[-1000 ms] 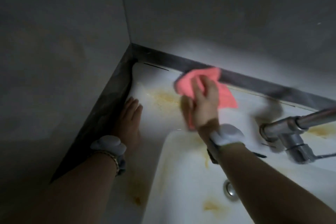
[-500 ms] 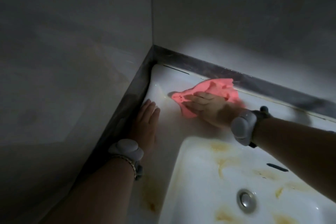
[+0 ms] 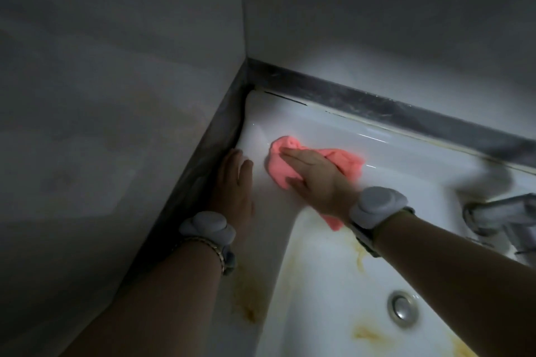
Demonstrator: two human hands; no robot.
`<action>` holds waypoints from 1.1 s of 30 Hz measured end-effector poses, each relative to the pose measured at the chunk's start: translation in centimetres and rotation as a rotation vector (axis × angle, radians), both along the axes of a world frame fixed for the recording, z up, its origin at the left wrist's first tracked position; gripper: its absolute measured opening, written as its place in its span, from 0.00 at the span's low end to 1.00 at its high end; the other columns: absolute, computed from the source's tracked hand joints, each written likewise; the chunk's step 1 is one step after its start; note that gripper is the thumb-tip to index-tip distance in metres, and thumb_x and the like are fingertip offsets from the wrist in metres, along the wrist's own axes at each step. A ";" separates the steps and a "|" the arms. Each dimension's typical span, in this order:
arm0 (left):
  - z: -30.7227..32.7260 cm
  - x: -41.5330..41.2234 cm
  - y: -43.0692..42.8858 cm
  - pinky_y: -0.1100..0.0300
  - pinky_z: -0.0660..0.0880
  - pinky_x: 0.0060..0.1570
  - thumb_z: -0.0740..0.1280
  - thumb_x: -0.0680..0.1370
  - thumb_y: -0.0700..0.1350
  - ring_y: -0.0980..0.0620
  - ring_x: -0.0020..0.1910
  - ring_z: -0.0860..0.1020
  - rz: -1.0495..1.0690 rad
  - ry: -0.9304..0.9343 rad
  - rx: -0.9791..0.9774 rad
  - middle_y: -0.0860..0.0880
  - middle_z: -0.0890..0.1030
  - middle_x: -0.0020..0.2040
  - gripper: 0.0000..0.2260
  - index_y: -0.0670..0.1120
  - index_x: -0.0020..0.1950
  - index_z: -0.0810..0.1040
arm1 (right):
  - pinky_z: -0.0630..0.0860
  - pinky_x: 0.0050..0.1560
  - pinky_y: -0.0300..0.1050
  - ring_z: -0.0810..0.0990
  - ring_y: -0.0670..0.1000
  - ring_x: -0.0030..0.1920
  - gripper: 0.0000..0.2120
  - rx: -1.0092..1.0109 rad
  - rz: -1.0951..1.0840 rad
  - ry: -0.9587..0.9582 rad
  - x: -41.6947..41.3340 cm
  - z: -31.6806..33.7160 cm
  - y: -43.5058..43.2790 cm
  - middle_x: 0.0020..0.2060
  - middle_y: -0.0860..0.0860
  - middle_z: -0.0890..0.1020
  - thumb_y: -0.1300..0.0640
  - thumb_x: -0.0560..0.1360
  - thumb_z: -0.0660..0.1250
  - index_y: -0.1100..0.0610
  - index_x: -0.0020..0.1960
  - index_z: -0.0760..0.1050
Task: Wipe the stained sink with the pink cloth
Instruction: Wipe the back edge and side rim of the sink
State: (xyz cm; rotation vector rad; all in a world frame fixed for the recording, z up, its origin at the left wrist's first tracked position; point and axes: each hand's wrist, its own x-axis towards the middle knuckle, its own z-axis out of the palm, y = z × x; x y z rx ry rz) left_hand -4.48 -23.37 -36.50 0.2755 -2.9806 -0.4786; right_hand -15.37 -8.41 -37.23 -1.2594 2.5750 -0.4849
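Observation:
The white sink (image 3: 324,127) fills the lower right, with yellow-brown stains (image 3: 362,258) running down its basin and more on the left rim. My right hand (image 3: 316,180) lies flat on the pink cloth (image 3: 282,169), pressing it onto the sink's back-left ledge. A tail of the cloth pokes out under my wrist. My left hand (image 3: 235,185) rests flat, fingers together, on the left rim against the dark wall edging, holding nothing.
A metal drain plug (image 3: 403,309) sits low in the basin. A chrome tap (image 3: 501,211) stands at the right edge, blurred. Grey tiled walls meet in a corner just behind the sink, with dark edging (image 3: 377,107) along the back.
My right hand slid the pink cloth leftward along the back ledge, from near the tap into the corner area. The yellow stain on that ledge is gone. The left hand stayed put.

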 end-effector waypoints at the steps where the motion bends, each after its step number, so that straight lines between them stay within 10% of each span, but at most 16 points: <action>1: -0.1 -0.2 0.0 0.29 0.71 0.47 0.70 0.54 0.25 0.23 0.52 0.75 -0.015 0.042 0.003 0.24 0.76 0.53 0.25 0.25 0.51 0.76 | 0.50 0.72 0.42 0.61 0.54 0.73 0.24 0.008 -0.003 0.027 0.1 -0.2 -0.8 0.73 0.54 0.63 0.55 0.77 0.61 0.57 0.72 0.61; 6: -0.2 -0.4 -0.3 0.43 0.65 0.66 0.65 0.69 0.30 0.30 0.66 0.67 0.059 0.002 0.102 0.29 0.69 0.66 0.22 0.29 0.63 0.70 | 0.59 0.70 0.50 0.64 0.57 0.71 0.24 0.012 -0.076 0.036 3.2 -0.9 -3.7 0.72 0.55 0.66 0.52 0.76 0.60 0.56 0.71 0.64; 12: -0.1 -0.8 0.3 0.37 0.77 0.36 0.54 0.68 0.36 0.30 0.43 0.81 -0.009 0.119 0.000 0.29 0.82 0.45 0.18 0.27 0.46 0.79 | 0.79 0.49 0.55 0.81 0.61 0.54 0.20 -0.096 -0.055 0.202 5.1 -0.3 0.5 0.56 0.58 0.82 0.53 0.70 0.62 0.61 0.59 0.77; 18: 0.2 -0.9 -0.1 0.36 0.76 0.35 0.67 0.63 0.28 0.29 0.43 0.81 0.021 0.137 0.015 0.28 0.81 0.44 0.12 0.27 0.46 0.79 | 0.65 0.67 0.56 0.71 0.63 0.65 0.22 -0.059 -0.122 0.045 3.8 -0.9 -1.5 0.65 0.60 0.74 0.60 0.72 0.66 0.62 0.65 0.71; 22: 0.4 -0.9 0.2 0.34 0.75 0.36 0.54 0.67 0.32 0.27 0.42 0.80 -0.022 0.159 0.052 0.27 0.81 0.43 0.17 0.25 0.44 0.78 | 0.54 0.71 0.48 0.59 0.54 0.73 0.25 0.219 -0.074 0.105 1.1 0.6 3.1 0.74 0.53 0.61 0.59 0.77 0.59 0.55 0.73 0.59; 28: 0.4 -0.9 0.2 0.33 0.75 0.36 0.57 0.68 0.29 0.26 0.42 0.79 0.021 0.221 0.050 0.26 0.80 0.43 0.13 0.25 0.44 0.78 | 0.74 0.50 0.54 0.78 0.63 0.52 0.13 0.269 -0.277 0.242 2.4 2.3 5.3 0.49 0.63 0.81 0.66 0.64 0.71 0.67 0.49 0.78; 33: -0.1 -1.1 0.0 0.34 0.75 0.37 0.60 0.67 0.26 0.27 0.43 0.80 0.007 0.282 0.019 0.27 0.81 0.43 0.10 0.25 0.44 0.79 | 0.65 0.64 0.56 0.72 0.65 0.61 0.22 0.224 -0.167 0.183 1.0 2.0 4.4 0.61 0.63 0.76 0.63 0.70 0.68 0.67 0.62 0.72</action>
